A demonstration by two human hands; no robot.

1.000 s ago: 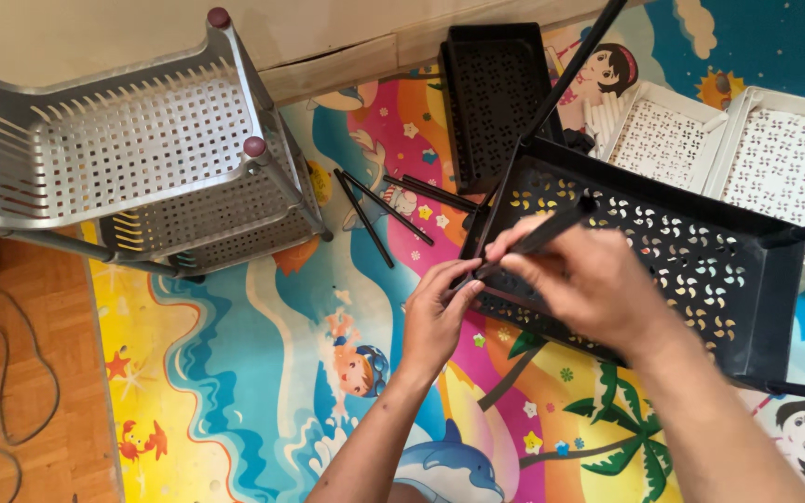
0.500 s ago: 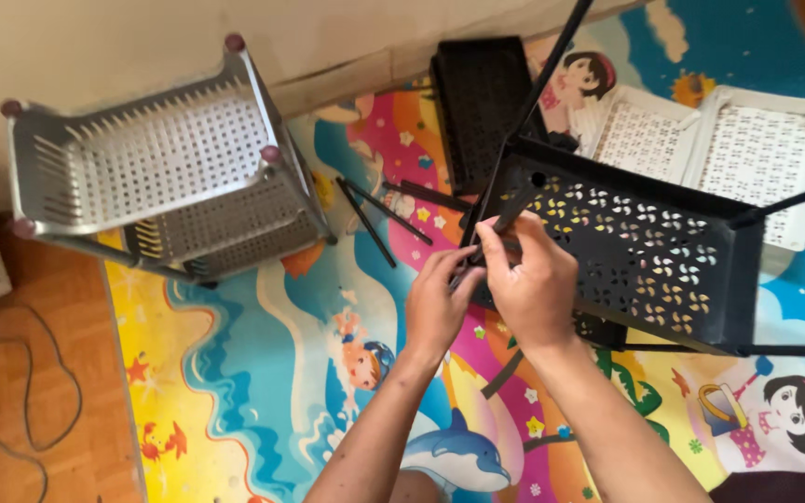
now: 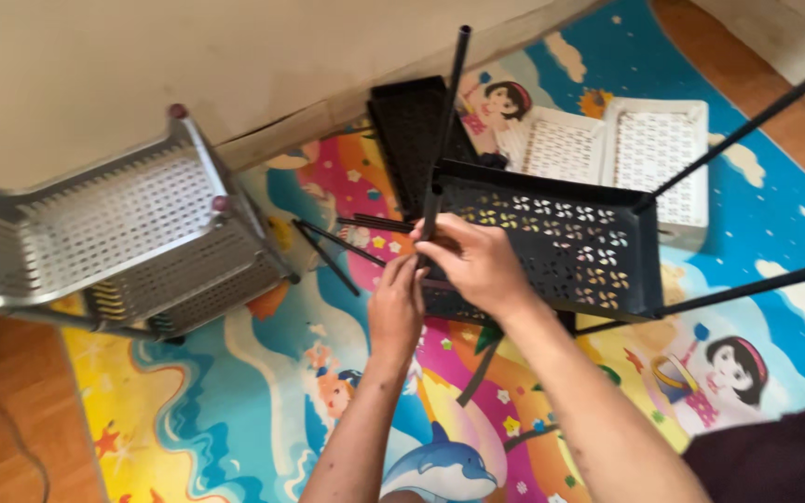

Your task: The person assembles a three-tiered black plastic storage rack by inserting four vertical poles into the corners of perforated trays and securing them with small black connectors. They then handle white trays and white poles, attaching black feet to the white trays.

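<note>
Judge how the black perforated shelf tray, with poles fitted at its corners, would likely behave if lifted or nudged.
The black tray is full of cut-out holes, so it is probably light for its size. It looks like moulded plastic, so likely stiff with slight flex. The long thin poles jut far out from its corners, so it may tip or swing awkwardly; both the left hand and right hand are at one corner.

A colourful cartoon-printed play mat [image 3: 235, 410] covers the wooden floor [image 3: 2, 410]; on it lie a grey perforated plastic rack [image 3: 114, 242], loose black rods [image 3: 337, 244], a black tray [image 3: 412, 130] and two white perforated trays [image 3: 607, 154] near the wall edge.
</note>
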